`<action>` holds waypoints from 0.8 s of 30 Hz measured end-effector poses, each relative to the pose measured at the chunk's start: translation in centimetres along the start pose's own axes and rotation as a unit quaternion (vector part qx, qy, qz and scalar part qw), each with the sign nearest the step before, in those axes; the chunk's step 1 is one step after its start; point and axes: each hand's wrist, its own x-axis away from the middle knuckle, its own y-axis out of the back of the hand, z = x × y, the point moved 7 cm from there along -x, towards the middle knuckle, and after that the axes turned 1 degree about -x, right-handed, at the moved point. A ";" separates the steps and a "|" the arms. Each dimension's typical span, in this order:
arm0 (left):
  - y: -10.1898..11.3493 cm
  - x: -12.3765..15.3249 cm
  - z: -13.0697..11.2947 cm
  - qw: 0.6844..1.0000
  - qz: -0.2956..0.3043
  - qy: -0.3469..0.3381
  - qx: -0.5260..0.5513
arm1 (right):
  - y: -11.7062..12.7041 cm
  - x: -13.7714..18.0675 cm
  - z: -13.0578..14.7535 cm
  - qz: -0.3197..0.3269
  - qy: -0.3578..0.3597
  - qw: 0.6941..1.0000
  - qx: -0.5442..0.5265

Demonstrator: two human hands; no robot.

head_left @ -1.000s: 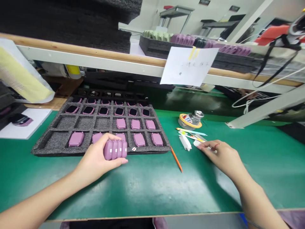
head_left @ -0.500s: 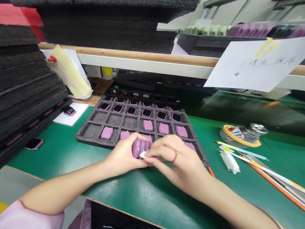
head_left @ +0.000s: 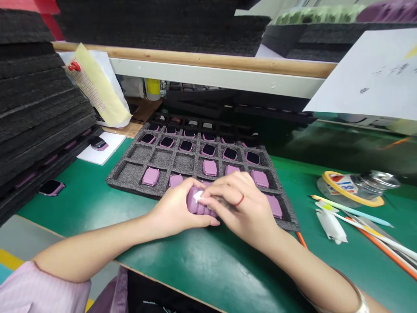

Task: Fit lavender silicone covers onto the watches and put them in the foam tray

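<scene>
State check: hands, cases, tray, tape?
left hand, closed around stack of purple cases
right hand, pinching white piece against the stack
foam tray, partly filled, some pockets bare
tray cases, near rows face down, far rows screen up
tape roll, lying flat

Green-topped bench (head_left: 208, 269), evenly lit, faint glare at rear. Overhead, wood-edged shelf rail (head_left: 195, 61) on white bar. Black foam sheets (head_left: 32, 100) stacked at left. White paper sheet (head_left: 374, 82) hanging at right. Grey floor (head_left: 19, 239), yellow stripe (head_left: 8, 258), lower left.
</scene>
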 end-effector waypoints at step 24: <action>0.0 2.3 -2.3 0.986 -0.015 -0.066 0.150 | 0.0 0.4 1.2 0.128 -0.111 0.981 -0.095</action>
